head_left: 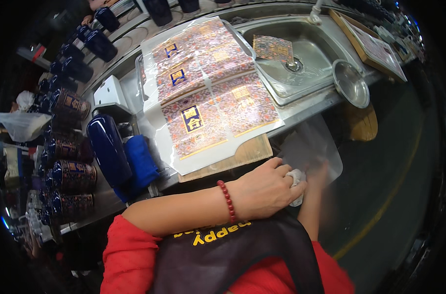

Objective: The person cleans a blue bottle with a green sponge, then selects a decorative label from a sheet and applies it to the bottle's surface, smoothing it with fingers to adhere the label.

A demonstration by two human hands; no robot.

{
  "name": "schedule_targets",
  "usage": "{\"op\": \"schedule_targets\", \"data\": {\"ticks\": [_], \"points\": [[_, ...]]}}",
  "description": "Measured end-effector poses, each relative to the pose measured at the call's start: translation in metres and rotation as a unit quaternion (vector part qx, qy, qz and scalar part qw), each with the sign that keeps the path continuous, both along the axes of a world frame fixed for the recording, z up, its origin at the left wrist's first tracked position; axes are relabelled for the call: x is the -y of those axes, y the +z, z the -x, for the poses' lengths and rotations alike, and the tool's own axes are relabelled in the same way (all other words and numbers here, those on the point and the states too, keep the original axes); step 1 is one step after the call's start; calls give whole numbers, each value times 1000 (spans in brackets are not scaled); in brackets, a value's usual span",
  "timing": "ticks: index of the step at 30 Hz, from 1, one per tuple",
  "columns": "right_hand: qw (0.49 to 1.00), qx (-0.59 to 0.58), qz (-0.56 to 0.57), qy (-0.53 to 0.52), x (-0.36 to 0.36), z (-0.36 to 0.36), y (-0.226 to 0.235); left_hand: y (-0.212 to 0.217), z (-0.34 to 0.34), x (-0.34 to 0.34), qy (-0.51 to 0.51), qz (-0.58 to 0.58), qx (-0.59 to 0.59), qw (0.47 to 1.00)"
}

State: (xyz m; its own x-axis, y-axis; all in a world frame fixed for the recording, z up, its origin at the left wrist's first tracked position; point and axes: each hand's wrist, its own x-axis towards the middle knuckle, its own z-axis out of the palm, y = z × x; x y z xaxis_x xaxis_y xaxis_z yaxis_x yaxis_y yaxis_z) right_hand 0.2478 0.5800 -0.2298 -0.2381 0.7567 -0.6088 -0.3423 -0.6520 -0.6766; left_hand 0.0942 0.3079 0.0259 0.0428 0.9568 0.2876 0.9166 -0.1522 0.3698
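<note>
My left hand (267, 188), with a red bead bracelet at its wrist, is closed around a crumpled whitish cloth (296, 181) in front of the counter edge. Close beside it, my right hand (319, 174) is smeared by motion, and its fingers cannot be made out. It overlaps a translucent pale sheet (313, 142) that hangs off the counter's front; whether it grips that sheet is unclear. Beyond my hands, large floral decal sheets (198, 120) with gold and blue panels lie over a wooden board (232, 161).
A cut decal piece (273, 48) lies in the wet steel sink (313, 36). On its right rim sits a metal bowl (351, 83). A dark blue bottle (106, 147) lies by a blue cloth (140, 159). Several decorated jars (75, 176) line the left side.
</note>
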Motion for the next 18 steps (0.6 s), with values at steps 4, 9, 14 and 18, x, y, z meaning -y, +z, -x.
{"op": "schedule_targets", "data": {"ticks": [4,9,14,18], "points": [[965,-11,-227,127,38,28,59,24,24,77,87,-11,64,994],[755,-97,-547,348,47,97,187,46,36,173,250,-53,75,964],[522,-11,-718,461,64,243,245,32,30,258,487,-265,113,825],[385,-4,-806,450,109,397,234,-9,37,302,620,-267,75,734]]}}
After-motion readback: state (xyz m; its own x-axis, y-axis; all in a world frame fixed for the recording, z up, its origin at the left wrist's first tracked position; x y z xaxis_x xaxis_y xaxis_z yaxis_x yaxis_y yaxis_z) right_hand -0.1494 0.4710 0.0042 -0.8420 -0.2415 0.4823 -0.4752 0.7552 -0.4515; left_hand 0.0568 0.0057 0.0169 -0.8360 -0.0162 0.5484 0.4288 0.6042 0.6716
